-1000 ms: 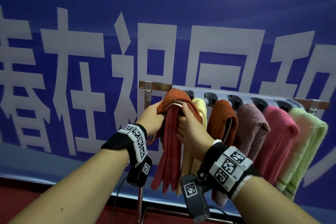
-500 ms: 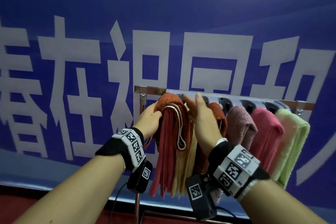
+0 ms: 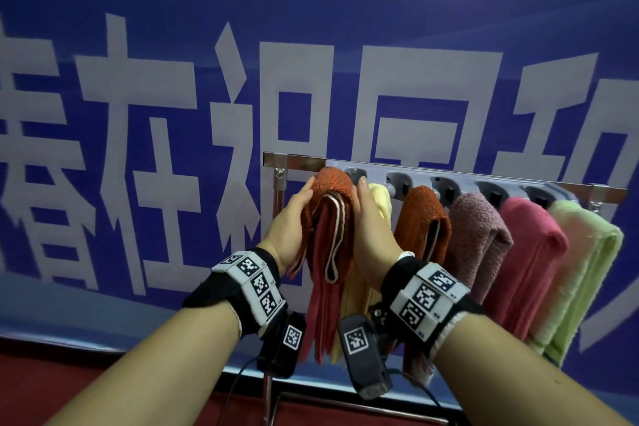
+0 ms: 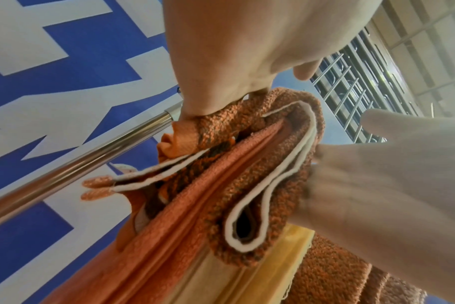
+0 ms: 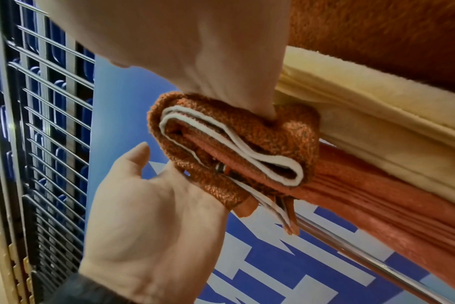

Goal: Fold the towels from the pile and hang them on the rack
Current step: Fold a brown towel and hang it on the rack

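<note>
A folded orange towel with white trim point(image 3: 332, 190) hangs over the leftmost arm of the metal rack point(image 3: 449, 171), on top of a salmon towel point(image 3: 325, 304). My left hand point(image 3: 294, 218) rests against its left side with relaxed fingers. Straight fingers of my right hand point(image 3: 368, 218) press flat on its right side. The left wrist view shows the towel point(image 4: 247, 164) between my left hand point(image 4: 234, 51) and right hand point(image 4: 390, 174), beside a chrome rack arm point(image 4: 91, 162). In the right wrist view the right hand point(image 5: 195, 51) presses the towel point(image 5: 247, 133) while the left hand point(image 5: 148, 205) touches it with an open palm.
Along the rack to the right hang a yellow towel point(image 3: 380, 197), a rust towel point(image 3: 422, 218), a mauve one point(image 3: 477, 228), a pink one point(image 3: 532, 252) and a light green one point(image 3: 587, 252). A blue banner point(image 3: 138, 114) stands behind. Red floor point(image 3: 52, 391) lies below.
My right hand let go of the towel's front fold, rose to the top of the rack arm, then came to lie flat on the towel's right side. The left hand stayed on the left side.
</note>
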### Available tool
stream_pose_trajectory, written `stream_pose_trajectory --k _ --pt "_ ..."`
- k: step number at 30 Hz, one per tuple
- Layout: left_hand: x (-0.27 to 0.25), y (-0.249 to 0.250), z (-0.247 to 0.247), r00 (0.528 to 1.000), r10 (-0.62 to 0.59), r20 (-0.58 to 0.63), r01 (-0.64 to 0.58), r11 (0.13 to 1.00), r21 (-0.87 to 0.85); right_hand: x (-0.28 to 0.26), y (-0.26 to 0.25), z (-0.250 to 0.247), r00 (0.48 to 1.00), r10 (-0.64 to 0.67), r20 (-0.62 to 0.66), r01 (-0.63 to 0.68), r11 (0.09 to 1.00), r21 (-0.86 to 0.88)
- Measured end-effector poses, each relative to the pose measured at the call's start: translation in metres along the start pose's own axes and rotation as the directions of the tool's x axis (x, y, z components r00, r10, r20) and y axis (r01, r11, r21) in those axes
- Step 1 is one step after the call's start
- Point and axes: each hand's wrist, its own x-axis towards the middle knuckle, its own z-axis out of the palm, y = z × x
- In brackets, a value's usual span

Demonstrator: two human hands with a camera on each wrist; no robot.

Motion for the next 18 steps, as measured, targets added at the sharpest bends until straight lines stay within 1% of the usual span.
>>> stream_pose_trajectory --k 3,8,12,15,18 --pt "0.003 -0.009 -0.001 1.000 -0.005 0.011 0.005 0.999 -0.031 0.005 0.003 0.001 1.000 0.008 -0.004 -0.007 0.999 0.048" --pt "0.005 -0.020 -0.007 0.999 -0.006 0.040 0.007 0.999 -0.031 0.020 0.015 0.001 0.995 0.095 -0.035 -0.092 0.992 0.085" --pt "0.003 -0.024 -0.009 0.997 -0.021 0.074 0.022 1.000 -0.014 0.030 0.023 -0.002 0.983 0.184 0.001 -0.182 0.974 0.132" --pt "0.002 -0.024 -0.011 0.996 -0.025 0.081 0.025 1.000 0.001 0.035 0.026 0.003 0.981 0.193 0.006 -0.192 0.972 0.134" --pt "0.001 -0.024 -0.017 0.997 -0.031 0.070 0.028 0.999 0.045 0.038 0.037 0.007 0.988 0.152 -0.001 -0.151 0.984 0.099"
